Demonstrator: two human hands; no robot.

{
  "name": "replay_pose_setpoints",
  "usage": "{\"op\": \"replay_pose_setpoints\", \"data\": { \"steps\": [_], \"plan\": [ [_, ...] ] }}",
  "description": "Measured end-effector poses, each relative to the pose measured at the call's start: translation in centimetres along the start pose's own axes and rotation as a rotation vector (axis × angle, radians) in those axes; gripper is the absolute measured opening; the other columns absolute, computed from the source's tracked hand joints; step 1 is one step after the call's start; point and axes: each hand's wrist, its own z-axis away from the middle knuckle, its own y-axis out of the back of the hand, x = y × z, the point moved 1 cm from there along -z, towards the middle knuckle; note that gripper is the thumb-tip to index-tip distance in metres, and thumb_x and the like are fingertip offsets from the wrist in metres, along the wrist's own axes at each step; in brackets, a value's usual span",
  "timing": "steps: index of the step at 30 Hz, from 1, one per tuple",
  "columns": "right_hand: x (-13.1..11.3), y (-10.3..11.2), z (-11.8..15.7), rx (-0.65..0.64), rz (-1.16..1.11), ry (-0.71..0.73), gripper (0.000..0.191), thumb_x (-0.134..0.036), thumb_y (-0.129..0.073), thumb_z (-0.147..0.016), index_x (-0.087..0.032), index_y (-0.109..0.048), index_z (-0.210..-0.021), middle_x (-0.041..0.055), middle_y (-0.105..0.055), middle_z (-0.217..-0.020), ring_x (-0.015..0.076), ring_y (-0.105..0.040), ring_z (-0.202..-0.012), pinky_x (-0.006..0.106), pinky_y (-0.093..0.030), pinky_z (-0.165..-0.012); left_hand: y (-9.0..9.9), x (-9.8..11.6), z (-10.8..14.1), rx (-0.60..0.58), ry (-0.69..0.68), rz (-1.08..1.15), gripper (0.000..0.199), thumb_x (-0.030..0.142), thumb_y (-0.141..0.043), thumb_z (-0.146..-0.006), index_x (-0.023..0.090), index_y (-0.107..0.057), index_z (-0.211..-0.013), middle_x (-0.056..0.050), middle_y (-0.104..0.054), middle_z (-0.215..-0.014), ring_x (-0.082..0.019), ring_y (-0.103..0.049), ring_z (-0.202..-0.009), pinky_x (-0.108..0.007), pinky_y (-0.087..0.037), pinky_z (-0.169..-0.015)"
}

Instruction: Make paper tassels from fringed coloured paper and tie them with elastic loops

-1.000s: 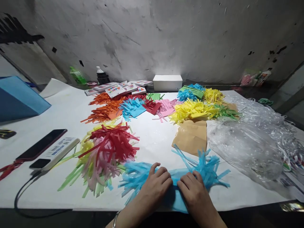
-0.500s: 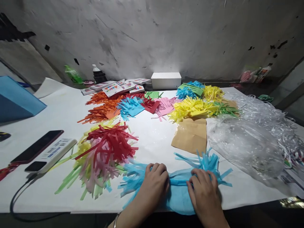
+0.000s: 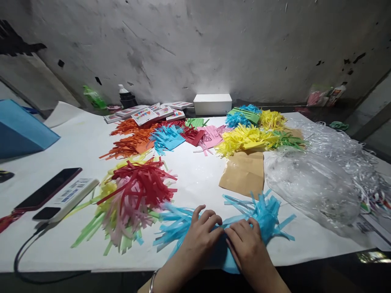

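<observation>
A sheet of blue tissue paper (image 3: 229, 260) with fringed ends lies at the table's front edge. Both hands meet over its middle band. My left hand (image 3: 203, 236) has its fingers bent, thumb and fingertips pressed to the paper. Beside it, my right hand (image 3: 247, 244) is curled on the same paper, its fingertips close to those of the left. The blue fringes (image 3: 267, 213) spread out on either side. What lies under the fingers is hidden. A bundle of red, pink, yellow and green fringes (image 3: 143, 183) rests to the left.
Brown paper (image 3: 244, 173) lies beyond the hands. Clear plastic (image 3: 311, 187) and white string (image 3: 342, 146) are at the right. Fringed bundles, flat packets (image 3: 145, 116) and a white box (image 3: 213, 104) line the back. A phone (image 3: 50, 187) and power bank (image 3: 65, 201) lie left.
My hands have come together over the middle of the blue paper, the right moving left. Less of the middle band shows between them.
</observation>
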Motion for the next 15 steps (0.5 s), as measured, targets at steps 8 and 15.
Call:
{"op": "replay_pose_setpoints", "data": {
  "steps": [8, 15],
  "plan": [
    [1.6, 1.2, 1.4, -0.034, -0.067, 0.086, 0.039, -0.016, -0.031, -0.106, -0.019, -0.066, -0.089, 0.0025, -0.066, -0.083, 0.0188, -0.056, -0.087, 0.041, -0.034, -0.1, 0.2, -0.4, 0.6, -0.085, -0.027, 0.045, 0.015, 0.02, -0.075, -0.086, 0.022, -0.064, -0.078, 0.004, -0.07, -0.085, -0.017, -0.055, -0.086, -0.039, -0.03, -0.094],
    [1.5, 1.5, 1.8, -0.012, -0.083, -0.084, 0.021, -0.013, -0.046, -0.099, -0.022, -0.062, -0.089, 0.0024, -0.066, -0.096, 0.0203, -0.06, -0.095, 0.047, -0.03, -0.109, 0.1, 0.5, 1.0, -0.084, 0.19, -0.01, 0.013, 0.014, -0.068, -0.088, 0.022, -0.065, -0.078, 0.001, -0.069, -0.087, -0.02, -0.057, -0.088, -0.042, -0.031, -0.092]
  ]
}}
